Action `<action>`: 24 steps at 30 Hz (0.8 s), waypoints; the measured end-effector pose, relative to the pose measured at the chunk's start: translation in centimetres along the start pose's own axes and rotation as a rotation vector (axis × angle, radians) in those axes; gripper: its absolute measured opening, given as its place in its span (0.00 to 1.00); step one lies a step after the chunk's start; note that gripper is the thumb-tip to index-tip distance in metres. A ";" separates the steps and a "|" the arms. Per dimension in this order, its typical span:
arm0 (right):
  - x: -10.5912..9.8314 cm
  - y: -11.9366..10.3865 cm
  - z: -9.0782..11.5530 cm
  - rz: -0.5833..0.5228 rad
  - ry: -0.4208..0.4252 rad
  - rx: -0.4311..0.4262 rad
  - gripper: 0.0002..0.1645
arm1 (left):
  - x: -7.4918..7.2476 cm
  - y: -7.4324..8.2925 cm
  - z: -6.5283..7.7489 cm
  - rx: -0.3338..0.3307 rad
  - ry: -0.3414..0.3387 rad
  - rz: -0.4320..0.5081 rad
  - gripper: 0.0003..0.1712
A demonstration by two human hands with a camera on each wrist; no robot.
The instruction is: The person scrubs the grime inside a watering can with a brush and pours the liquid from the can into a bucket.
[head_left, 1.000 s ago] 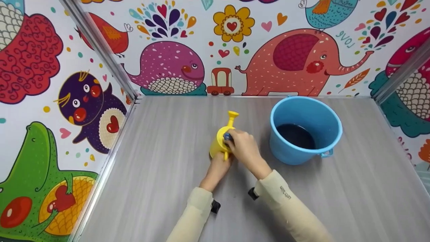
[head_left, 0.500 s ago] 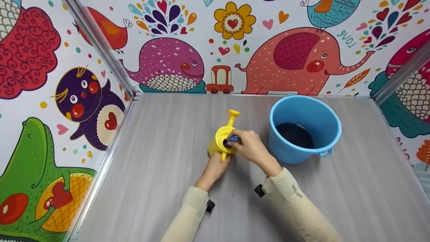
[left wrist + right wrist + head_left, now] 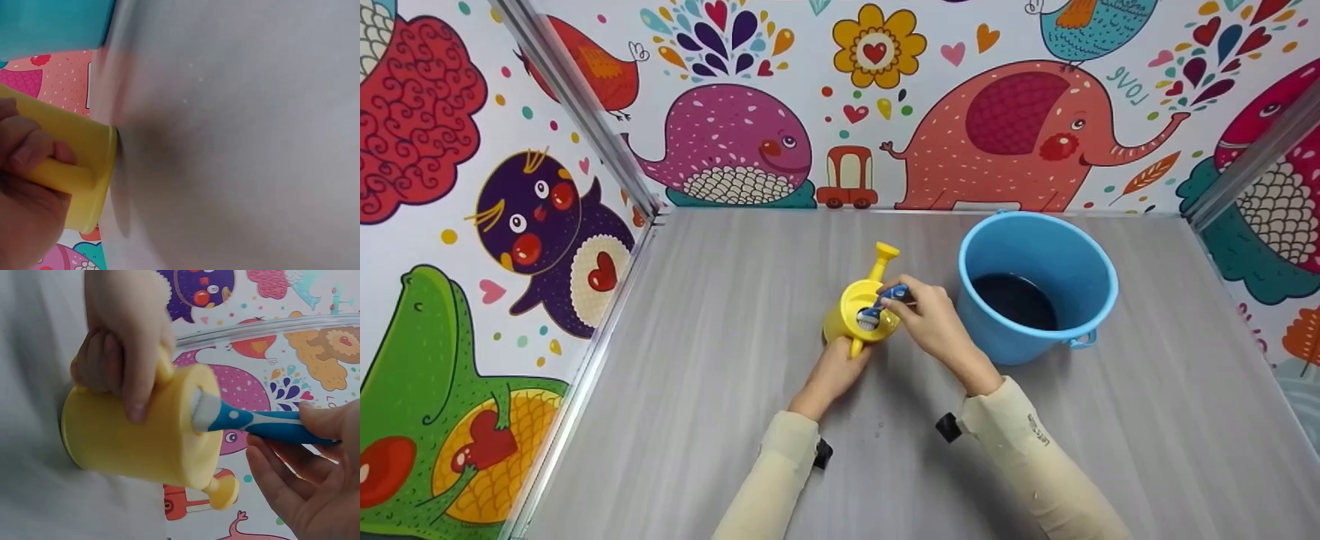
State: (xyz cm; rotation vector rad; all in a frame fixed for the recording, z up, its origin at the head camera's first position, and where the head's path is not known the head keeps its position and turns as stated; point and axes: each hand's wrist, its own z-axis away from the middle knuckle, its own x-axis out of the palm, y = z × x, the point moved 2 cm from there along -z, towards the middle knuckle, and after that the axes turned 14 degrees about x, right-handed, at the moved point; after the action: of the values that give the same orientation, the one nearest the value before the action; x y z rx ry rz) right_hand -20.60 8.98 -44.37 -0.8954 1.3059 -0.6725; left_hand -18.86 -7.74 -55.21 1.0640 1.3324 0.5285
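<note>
A yellow watering can [image 3: 838, 322] is held a little above or on the grey table; its spout points to the back wall. My left hand [image 3: 840, 369] grips its handle, fingers curled round it, as the left wrist view shows with the handle [image 3: 59, 174]. In my right hand [image 3: 928, 319] a blue and white brush [image 3: 270, 424] is pinched by the handle between thumb and fingers. The white bristle head [image 3: 868, 320] sits at the opening in the can's top. How far the bristles reach into the opening cannot be told.
A light blue bucket [image 3: 981, 330] with dark liquid at its bottom stands to the right of the can. A few drops lie on the grey table [image 3: 720, 360]. Printed cartoon panels [image 3: 840, 112] close the back and sides.
My right hand has drawn the brush up and to the right out of the watering can, so its bristle head now shows. The left hand keeps its hold, and the can has shifted slightly.
</note>
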 end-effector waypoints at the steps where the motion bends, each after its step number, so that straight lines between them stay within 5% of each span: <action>1: 0.0 0.1 0.1 -0.011 0.001 0.005 0.10 | 0.0 0.0 0.0 -0.003 -0.004 -0.002 0.23; 13: 0.7 0.9 0.1 0.046 0.025 -0.004 0.09 | 0.1 -0.2 0.1 -0.005 -0.021 -0.012 0.22; 18: 1.5 1.6 0.4 0.119 -0.029 0.020 0.08 | 0.4 -0.2 0.3 -0.010 -0.058 0.009 0.17; 24: 1.4 1.0 0.2 0.137 -0.087 0.006 0.08 | 0.1 -0.1 -0.1 0.034 -0.026 0.004 0.16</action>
State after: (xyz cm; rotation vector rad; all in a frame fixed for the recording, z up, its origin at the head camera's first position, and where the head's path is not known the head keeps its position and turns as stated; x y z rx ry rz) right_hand -20.26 8.35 -45.99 -0.8136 1.2735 -0.5250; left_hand -19.02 -7.70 -55.31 1.0984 1.3207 0.4954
